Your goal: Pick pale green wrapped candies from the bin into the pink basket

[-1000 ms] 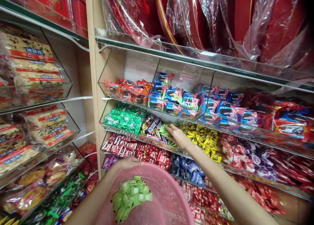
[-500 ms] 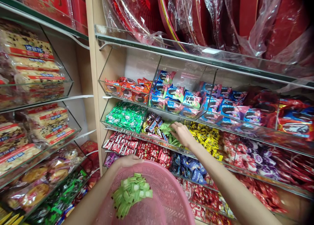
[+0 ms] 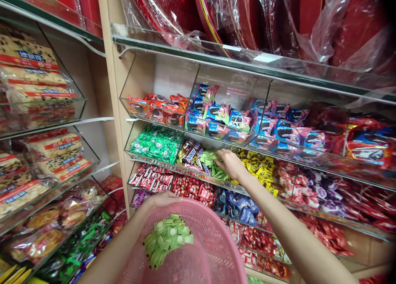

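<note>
A pink perforated plastic basket (image 3: 222, 242) is tilted at the bottom of the view, with a heap of green-wrapped candies (image 3: 168, 238) inside. My left hand (image 3: 165, 199) is closed over its upper left rim, the fingers partly hidden. On a middle shelf, my right hand (image 3: 230, 162) reaches into a clear bin of the same green-wrapped candies (image 3: 210, 158). Its fingers curl down into them, and the fingertips are hard to make out. Snickers bars (image 3: 192, 155) lie just left of those candies, and yellow-wrapped candies (image 3: 256, 166) are to the right of my hand.
Glass shelf fronts and dividers surround the bins. Green packets (image 3: 157, 143) fill the bin at left, with red-and-white packets (image 3: 151, 177) below. Blue cookie packs (image 3: 216, 110) sit on the shelf above. A wooden post (image 3: 113, 90) separates shelves of wrapped pastries (image 3: 37, 86) on the left.
The view has shifted slightly. My right hand stays at the green candies, its fingers curled a little further into them. The left hand still holds the basket.
</note>
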Tool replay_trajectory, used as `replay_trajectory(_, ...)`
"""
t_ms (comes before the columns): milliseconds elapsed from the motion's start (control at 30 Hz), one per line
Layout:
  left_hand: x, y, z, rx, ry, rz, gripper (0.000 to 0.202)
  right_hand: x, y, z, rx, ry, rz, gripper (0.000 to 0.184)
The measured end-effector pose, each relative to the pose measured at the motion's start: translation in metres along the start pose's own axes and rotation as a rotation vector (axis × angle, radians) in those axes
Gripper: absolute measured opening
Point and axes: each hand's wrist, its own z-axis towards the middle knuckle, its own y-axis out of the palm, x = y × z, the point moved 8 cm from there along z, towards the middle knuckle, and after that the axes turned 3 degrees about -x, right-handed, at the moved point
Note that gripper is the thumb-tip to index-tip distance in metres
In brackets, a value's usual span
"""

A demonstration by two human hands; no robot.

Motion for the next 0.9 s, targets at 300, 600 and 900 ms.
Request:
replay_trajectory(300,0.001,0.001,-0.009,0.018,-0.031,-0.052,0.065,-0.007,0.022,0.023,-0.026,0.039,0.050,0.020)
replay_trajectory(600,-0.002,0.001,-0.014,0.004,-0.045,-0.068,0.066,-0.009,0.023,0.025,0.031,0.028,0.015,0.022)
replay_trajectory(900,0.000,0.004,-0.006,0.001,-0.045,-0.062,0.063,0.008,-0.002,0.006,0.200,0.020,0.094,0.023)
